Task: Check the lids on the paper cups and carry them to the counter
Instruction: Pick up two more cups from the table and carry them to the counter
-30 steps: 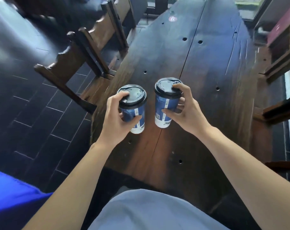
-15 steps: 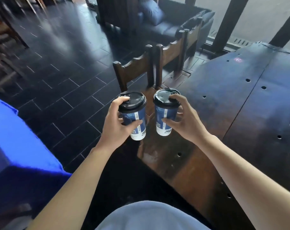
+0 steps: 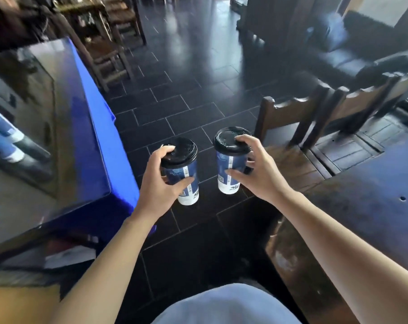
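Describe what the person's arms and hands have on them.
Both forearms are bare, with no sleeves in view. The left hand and right hand wear no gloves, and no rings, watch or wristbands show. A pale blue-grey garment covers the body below.

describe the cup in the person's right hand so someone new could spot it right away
Over the dark tiled floor, beside the wooden chair, two blue paper cups are held up. It is the right-side cup, gripped by the right hand. Unlike the left hand's cup, it sits higher and nearer the chair.
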Motion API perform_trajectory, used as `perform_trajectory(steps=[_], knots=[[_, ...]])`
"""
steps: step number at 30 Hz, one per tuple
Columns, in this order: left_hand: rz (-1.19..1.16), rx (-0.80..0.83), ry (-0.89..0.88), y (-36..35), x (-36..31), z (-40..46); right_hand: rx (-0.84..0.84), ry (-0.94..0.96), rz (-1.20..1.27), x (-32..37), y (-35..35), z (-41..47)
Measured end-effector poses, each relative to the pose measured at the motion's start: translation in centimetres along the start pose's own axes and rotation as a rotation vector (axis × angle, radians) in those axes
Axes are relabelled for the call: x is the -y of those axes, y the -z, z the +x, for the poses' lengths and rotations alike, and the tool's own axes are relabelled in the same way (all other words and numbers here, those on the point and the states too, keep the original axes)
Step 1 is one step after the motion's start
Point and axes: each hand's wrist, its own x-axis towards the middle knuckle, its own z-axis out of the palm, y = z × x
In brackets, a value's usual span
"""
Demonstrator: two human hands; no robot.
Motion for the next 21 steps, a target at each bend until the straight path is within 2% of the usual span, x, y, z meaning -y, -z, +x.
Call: perform_trajectory(steps=[8,21], knots=[[0.05,-0.172,0.118,4.0,4.7,5.5,0.153,0.095,0.021,-1.5,-5.9,12.0],[0.034,-0.448,0.234,8.9,11.0,22.4,0.424,0.23,0.103,-3.7,-14.9,37.9]])
